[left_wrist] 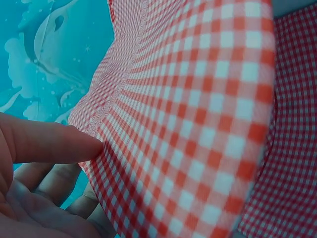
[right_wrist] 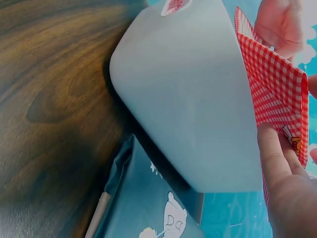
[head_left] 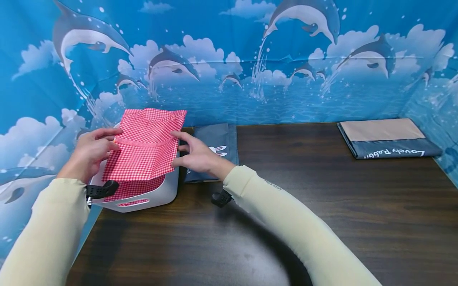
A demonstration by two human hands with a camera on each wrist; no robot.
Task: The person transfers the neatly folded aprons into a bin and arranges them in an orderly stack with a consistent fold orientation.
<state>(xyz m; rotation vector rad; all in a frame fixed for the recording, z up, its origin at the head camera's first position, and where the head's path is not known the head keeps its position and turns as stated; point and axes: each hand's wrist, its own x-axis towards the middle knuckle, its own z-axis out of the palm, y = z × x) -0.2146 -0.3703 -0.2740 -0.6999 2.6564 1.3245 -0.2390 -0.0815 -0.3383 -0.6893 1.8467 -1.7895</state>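
Note:
Both hands hold a folded red-and-white checked cloth (head_left: pixel 144 159) over a white plastic basket (head_left: pixel 169 192). My left hand (head_left: pixel 94 150) pinches its left edge, thumb on the near face and fingers behind, as the left wrist view shows. On the opposite edge, my right hand (head_left: pixel 196 155) grips the cloth between thumb and fingers. A seam crosses the cloth's middle, and a small printed patch (right_wrist: pixel 295 144) shows inside its fold in the right wrist view. More checked cloth (head_left: pixel 137 188) lies in the basket and shows through its handle slot.
Right beside the basket lies a dark blue-grey folded cloth (head_left: pixel 220 137) with a white rabbit print, partly behind my right hand. A folded beige-and-dark cloth (head_left: pixel 383 131) lettered "Lovely Rabbit" sits at the table's far right. Behind the wooden table (head_left: pixel 304 190) hangs a dolphin-print curtain (head_left: pixel 214 91).

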